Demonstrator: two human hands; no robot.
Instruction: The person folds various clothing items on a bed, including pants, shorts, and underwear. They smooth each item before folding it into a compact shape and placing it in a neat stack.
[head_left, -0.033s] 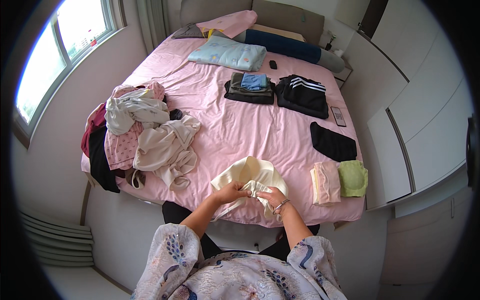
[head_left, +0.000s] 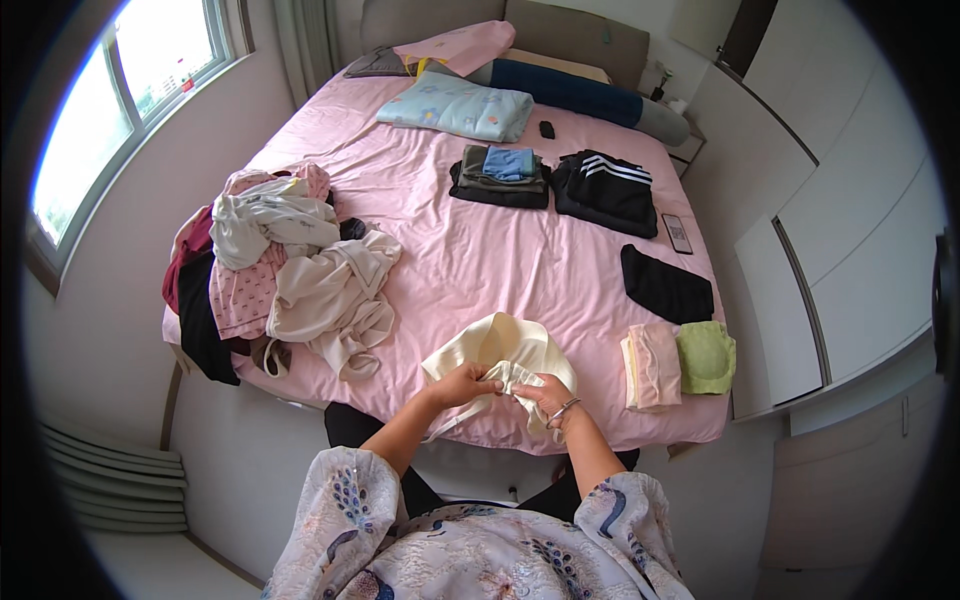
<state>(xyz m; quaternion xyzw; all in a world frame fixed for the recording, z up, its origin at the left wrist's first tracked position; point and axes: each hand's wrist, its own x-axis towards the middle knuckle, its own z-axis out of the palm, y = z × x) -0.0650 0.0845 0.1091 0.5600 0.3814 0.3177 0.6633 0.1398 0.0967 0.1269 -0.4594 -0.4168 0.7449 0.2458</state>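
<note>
A cream bra (head_left: 535,345) lies at the near edge of the bed, its cups facing up and away from me. My left hand (head_left: 462,386) pinches the bra's back band from the left. From the right, my right hand (head_left: 546,396), with a bracelet at the wrist, grips the other part of the band. The two hands are close together, and the fingers hide the spot where the band ends meet. A strap hangs loosely below my left hand.
Left on the pink bed sheet (head_left: 430,250) is a heap of unfolded clothes (head_left: 290,270). To the right are folded pink garments (head_left: 655,368), a green bra (head_left: 707,358), folded black cloth (head_left: 667,284), a phone (head_left: 677,233) and folded dark clothes (head_left: 605,195). Farther back lies a light blue quilt (head_left: 455,105).
</note>
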